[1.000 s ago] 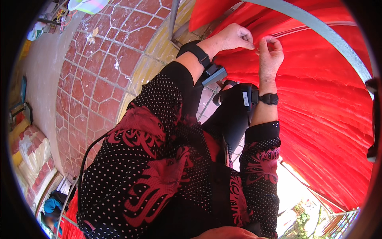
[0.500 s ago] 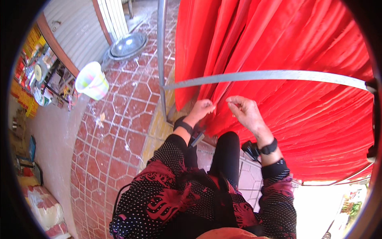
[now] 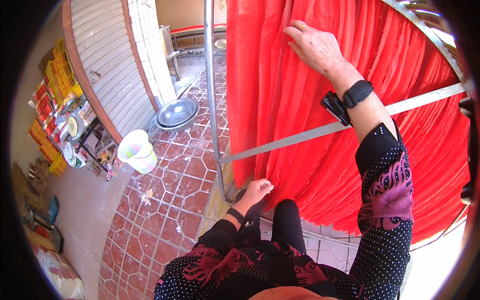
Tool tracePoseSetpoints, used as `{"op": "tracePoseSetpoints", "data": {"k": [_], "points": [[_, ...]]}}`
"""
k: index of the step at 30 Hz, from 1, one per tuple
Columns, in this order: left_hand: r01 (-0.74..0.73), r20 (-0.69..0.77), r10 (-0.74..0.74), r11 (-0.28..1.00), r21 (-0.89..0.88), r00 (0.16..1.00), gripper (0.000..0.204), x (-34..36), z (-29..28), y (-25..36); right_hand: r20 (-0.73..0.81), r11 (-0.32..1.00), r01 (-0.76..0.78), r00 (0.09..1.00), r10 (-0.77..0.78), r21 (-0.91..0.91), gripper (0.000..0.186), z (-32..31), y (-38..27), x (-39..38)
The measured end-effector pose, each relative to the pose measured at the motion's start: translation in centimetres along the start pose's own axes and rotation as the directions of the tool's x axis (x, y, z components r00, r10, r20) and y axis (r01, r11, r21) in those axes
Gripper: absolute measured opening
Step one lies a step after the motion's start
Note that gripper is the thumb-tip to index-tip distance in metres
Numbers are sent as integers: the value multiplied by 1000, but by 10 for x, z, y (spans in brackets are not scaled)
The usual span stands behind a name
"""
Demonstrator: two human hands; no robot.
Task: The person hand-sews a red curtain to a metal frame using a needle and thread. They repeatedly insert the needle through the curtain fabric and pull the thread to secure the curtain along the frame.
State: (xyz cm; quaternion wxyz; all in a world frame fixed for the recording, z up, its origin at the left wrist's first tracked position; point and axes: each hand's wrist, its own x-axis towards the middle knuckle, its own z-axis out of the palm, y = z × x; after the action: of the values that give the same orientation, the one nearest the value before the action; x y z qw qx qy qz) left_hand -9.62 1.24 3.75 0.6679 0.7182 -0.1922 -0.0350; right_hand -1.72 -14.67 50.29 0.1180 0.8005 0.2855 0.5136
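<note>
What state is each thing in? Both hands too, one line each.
Red cloth, hanging in gathered folds
Left grip, curled, low by the cloth; hold unclear
Right grip, bent, raised at the cloth; hold unclear
Wristbands, strapped on
Slatted shutter, closed
Bucket, on the floor, no lid
Basins, stacked on the floor
Tiled floor, littered with pale scraps

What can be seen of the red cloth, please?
The red cloth is thin-looking fabric, gathered in many long folds, with an uneven lower edge. It spreads across the right of the view, behind a grey metal bar. The right hand is in front of its upper part, the left hand near its lower left; whether either touches it is unclear.
</note>
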Motion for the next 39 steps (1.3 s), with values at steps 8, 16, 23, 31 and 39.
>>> {"op": "tracePoseSetpoints", "data": {"k": [8, 16, 23, 31, 39], "points": [[-282, -318, 294, 956, 86, 901, 7, 30, -86, 183, 70, 998, -6, 997, 10, -64, 17, 28, 27, -4], [-472, -353, 661, 734, 489, 662, 27, 137, -89, 328, -65, 996, 44, 997, -39, 74, 23, 47, 35, -3], [-273, -158, 892, 292, 917, 424, 24, 216, -79, 364, -189, 995, 72, 980, -59, 63, 33, 55, 30, -11], [-365, -470, 537, 836, 410, 701, 6, 225, -119, 362, -88, 999, -40, 995, 37, -31, 16, 50, 34, -12], [-501, -404, 538, 841, 203, 740, 6, 224, -116, 355, 19, 990, -139, 990, 139, -7, 19, 52, 33, -8]]}}
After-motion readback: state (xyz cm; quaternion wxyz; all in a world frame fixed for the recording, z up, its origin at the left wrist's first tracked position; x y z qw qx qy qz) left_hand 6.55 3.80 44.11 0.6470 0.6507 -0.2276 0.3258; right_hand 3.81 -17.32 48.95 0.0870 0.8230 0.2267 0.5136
